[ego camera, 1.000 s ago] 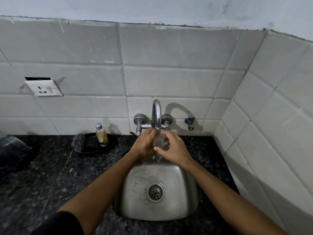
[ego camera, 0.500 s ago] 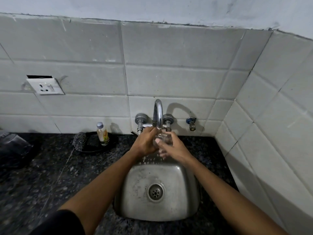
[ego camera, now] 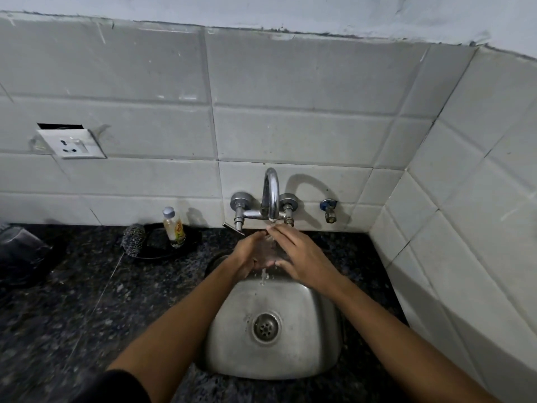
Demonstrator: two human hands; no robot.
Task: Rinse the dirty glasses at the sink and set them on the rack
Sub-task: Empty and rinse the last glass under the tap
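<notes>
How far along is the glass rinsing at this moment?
Done: no rinsed glass shows, and no rack is in view. In hand: both the left hand and right hand hold a clear glass under the running tap over the sink. Left: finishing the rinse and racking it.

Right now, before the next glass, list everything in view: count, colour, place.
glass: one, clear, held between both hands under the tap
tap: one, chrome, on the wall above the sink, water running
sink: one, steel, set in the counter
valve: one, blue-capped, on the wall right of the tap
bottle: one, clear with yellow label, on the dish
scrubber: one, grey, at the dish's left edge
dish: one, black, left of the sink
socket: one, white, on the left wall
counter: one, dark speckled
left hand: grips the glass
right hand: holds the glass
</notes>
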